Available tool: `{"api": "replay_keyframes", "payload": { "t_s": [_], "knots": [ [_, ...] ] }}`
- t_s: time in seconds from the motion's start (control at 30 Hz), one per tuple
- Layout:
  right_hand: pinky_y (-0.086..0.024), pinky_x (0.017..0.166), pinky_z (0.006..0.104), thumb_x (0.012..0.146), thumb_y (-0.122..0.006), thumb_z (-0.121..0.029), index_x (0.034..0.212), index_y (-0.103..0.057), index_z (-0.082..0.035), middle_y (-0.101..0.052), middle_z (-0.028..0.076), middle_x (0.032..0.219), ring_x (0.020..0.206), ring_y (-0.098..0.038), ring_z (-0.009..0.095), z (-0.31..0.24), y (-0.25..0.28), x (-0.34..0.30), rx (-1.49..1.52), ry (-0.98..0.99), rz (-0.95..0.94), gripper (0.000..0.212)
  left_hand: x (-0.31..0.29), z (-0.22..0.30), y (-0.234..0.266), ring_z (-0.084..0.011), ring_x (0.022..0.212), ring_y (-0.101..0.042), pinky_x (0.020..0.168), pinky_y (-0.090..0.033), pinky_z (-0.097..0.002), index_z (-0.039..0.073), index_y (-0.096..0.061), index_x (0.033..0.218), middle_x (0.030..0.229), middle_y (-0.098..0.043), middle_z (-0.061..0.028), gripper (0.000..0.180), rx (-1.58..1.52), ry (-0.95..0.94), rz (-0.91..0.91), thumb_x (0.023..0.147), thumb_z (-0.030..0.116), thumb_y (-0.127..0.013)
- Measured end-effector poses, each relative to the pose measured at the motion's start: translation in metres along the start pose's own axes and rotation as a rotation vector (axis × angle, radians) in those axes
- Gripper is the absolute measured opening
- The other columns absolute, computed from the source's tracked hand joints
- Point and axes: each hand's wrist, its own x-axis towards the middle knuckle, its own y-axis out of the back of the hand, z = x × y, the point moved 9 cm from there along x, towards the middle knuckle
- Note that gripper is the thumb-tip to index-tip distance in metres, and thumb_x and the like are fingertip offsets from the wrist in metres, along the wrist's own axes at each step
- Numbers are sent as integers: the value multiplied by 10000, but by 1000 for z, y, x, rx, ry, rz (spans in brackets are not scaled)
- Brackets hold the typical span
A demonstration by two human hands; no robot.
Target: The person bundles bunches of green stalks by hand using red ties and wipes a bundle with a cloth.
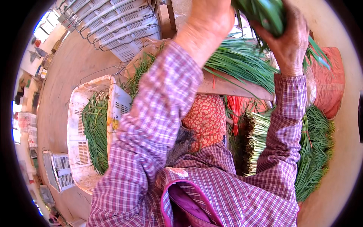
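My right hand (293, 43) is raised at the top, its fingers closed around a bunch of garlic chives (270, 17) with long dark green leaves. My left hand (211, 17) is up beside the same bunch; its fingers run past the top edge or are hidden, so its grip does not show. Beneath both hands, loose garlic chives (240, 56) lie spread across a low table (234, 85). Red ties (235, 113) hang down at the table's near side.
A white plastic basket (79, 174) with more green leaves stands at my left, beyond it a stack of white crates (117, 28) and a smaller crate (62, 170). At my right are stacked chives (314, 159) with pale stem ends and a red sack (329, 83).
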Motion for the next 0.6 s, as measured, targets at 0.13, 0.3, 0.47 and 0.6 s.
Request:
{"api": "replay_keyframes", "payload": {
  "t_s": [0.13, 0.3, 0.47, 0.6],
  "knots": [
    [-425, 981, 471, 644, -839, -274, 1396, -498, -303, -619, 87, 1109, 1072, -596, 282, 43, -83, -58, 135, -12, -353, 827, -30, -79, 103, -208, 1267, -482, 1088, -359, -465, 62, -316, 1488, 1400, -504, -74, 831, 80, 196, 259, 811, 270, -750],
    [-370, 1052, 508, 668, -815, -292, 1441, -432, -310, -596, 99, 1172, 1166, -550, 311, 30, -200, -152, 469, -202, -767, 863, -103, -120, 227, -208, 1120, -587, 1024, -449, -380, 39, -617, 1185, 1171, -638, -97, 389, -13, 356, 775, 846, 190, -732],
    [-399, 1017, 486, 682, -789, -332, 1440, -429, -302, -598, 117, 1179, 1175, -553, 335, 18, -242, -162, 563, -223, -898, 839, -121, -67, 304, -247, 1033, -638, 1011, -475, -390, 30, -637, 1065, 1057, -689, -113, 309, 77, 387, 825, 808, 129, -778],
    [-450, 940, 469, 685, -788, -331, 1431, -439, -292, -623, 136, 1102, 1072, -609, 346, 2, -249, -159, 627, -141, -960, 824, -83, 7, 287, -231, 1287, -491, 1063, -424, -379, -14, -426, 1386, 1421, -455, -192, 742, 916, 246, 521, 779, 175, -809]
  ]
}}
